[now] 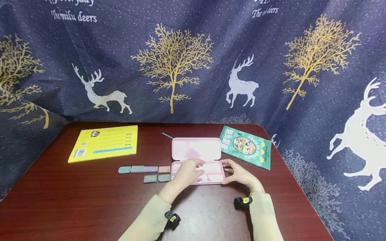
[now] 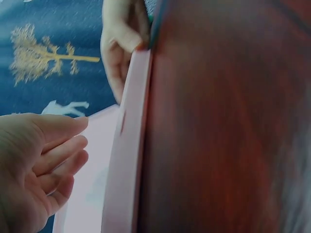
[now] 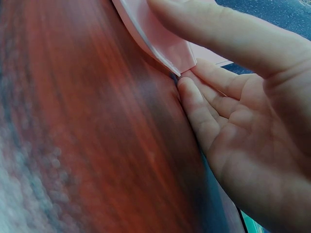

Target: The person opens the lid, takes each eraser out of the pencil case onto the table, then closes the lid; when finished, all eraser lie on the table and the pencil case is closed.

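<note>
A pink compartment box [image 1: 216, 183] lies on the table with its lid [image 1: 196, 149] raised at the back. Over the box's left half hovers my left hand [image 1: 188, 172], fingers loosely bent; the left wrist view shows nothing between thumb and fingers. My right hand [image 1: 241, 175] holds the box's right end, thumb at the front corner and fingers along the side and back. Left of the box lie several flat coloured pieces: blue [image 1: 124, 170], grey-green [image 1: 137, 169], purple [image 1: 150, 169], pink [image 1: 164, 169], and two greenish ones, one dark [image 1: 150, 179], one by the box [image 1: 164, 178].
A yellow book [image 1: 105, 144] lies at the table's back left. At the back right, a green book [image 1: 245, 146] sits close to the lid. Behind the lid a thin teal stick [image 1: 167, 135] pokes out. Patterned dark blue cloth [image 1: 193, 83] hangs behind the table [image 1: 75, 194].
</note>
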{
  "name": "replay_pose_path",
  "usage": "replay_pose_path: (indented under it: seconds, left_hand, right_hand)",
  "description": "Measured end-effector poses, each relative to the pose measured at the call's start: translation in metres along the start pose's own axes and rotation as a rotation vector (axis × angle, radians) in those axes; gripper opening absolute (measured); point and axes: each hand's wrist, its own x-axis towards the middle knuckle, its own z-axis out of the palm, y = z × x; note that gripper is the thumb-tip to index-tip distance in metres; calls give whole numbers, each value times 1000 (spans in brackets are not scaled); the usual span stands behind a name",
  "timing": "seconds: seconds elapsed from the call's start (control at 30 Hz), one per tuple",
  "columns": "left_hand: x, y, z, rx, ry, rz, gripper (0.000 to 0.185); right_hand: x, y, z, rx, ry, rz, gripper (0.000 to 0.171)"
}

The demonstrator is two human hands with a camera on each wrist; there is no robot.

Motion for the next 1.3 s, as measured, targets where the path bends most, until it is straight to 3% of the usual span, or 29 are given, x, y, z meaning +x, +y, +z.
replay_pose_path:
  seconds: [0.27,0.53,0.97,1.3]
  left_hand:
    - [3,14,21,-8,-88,38,24]
    - [7,20,32,168,-116,136,18]
    - [6,19,34,377,-176,194,17]
    - [7,18,34,303,-211,213,11]
  right_hand:
    - [0,2,-1,-6,-6,-17,82]
    - [0,2,-2,-23,-15,-32,82]
    - [1,4,-1,-29,-14,-45,81]
    - [1,3,-1,-28,-13,-26,81]
